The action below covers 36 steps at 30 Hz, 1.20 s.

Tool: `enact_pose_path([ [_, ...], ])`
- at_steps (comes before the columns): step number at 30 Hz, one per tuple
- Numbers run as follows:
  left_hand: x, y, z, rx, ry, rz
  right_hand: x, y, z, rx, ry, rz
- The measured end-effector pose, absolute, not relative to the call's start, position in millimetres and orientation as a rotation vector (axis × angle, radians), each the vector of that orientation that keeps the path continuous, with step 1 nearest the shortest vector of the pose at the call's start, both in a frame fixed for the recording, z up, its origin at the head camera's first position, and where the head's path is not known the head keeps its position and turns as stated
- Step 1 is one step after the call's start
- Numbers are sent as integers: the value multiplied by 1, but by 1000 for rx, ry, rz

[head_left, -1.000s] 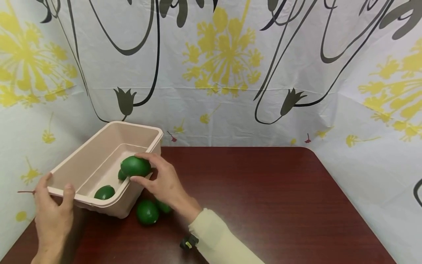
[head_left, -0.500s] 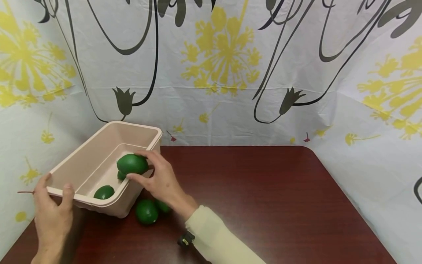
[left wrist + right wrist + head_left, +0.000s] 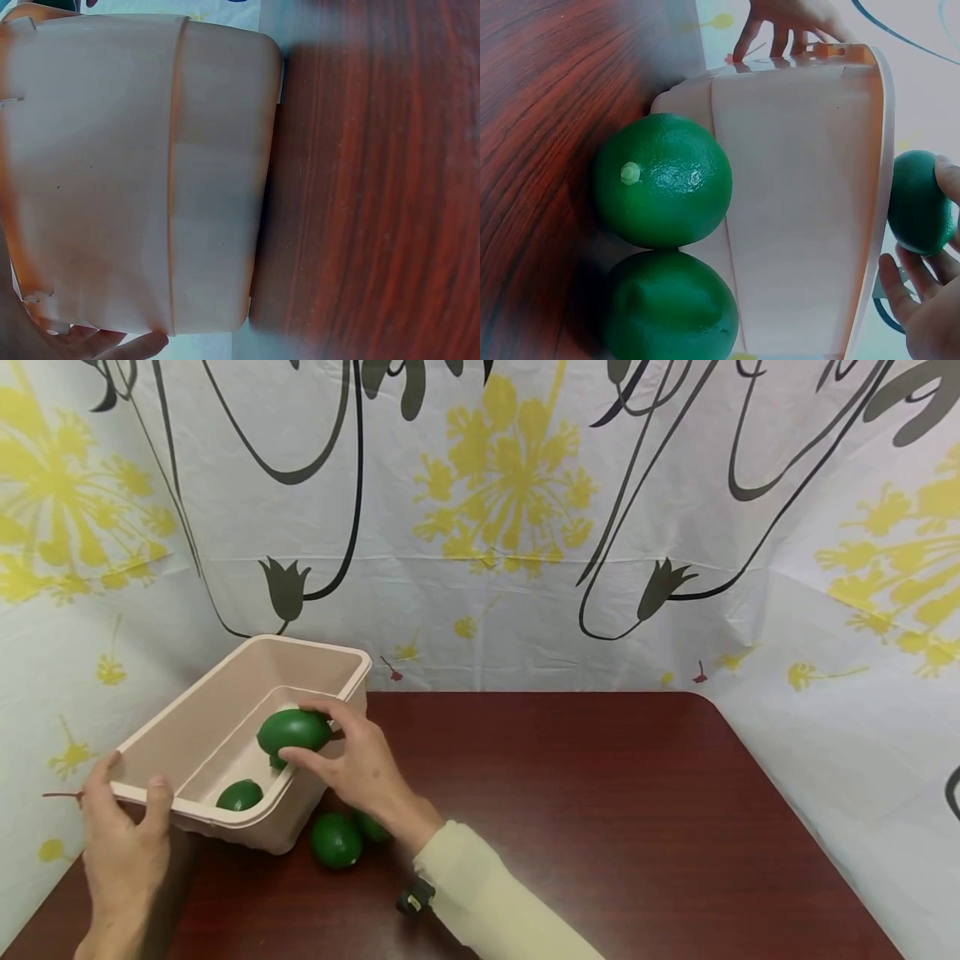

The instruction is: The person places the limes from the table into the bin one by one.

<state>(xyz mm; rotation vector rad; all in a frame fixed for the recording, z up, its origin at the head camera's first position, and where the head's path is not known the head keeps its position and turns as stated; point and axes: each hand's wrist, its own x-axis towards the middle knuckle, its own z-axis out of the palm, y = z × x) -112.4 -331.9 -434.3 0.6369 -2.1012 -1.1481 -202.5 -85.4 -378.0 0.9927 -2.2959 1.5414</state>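
Observation:
A beige plastic bin (image 3: 217, 727) sits at the left of the table, and my left hand (image 3: 123, 847) grips its near left corner, thumb over the front rim. In the right wrist view the fingers of that hand show against the bin's outer wall. My right hand (image 3: 360, 768) pinches a green lime (image 3: 294, 732) between thumb and fingers, above the bin's right rim. Inside the bin lie another lime (image 3: 240, 795) near the front and one partly hidden under the held lime. Two more limes, one of them (image 3: 664, 180) with a pale stem end, lie outside against the bin's right side.
The dark red-brown wooden table (image 3: 600, 827) stretches away to the right of the bin. A white cloth with yellow and grey plant prints (image 3: 480, 627) hangs behind it and at both sides. A small black device (image 3: 415, 897) is strapped at the right sleeve.
My right hand has moved a little left with the lime, further over the inside of the bin. The left hand and the bin have stayed in place.

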Motion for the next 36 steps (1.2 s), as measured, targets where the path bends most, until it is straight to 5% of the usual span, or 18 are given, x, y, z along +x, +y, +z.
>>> enact_pose_path([
  [36,-112,-332,-432,642,-2115,-1170,-203,-56,-394,1053,-2298,1587],
])
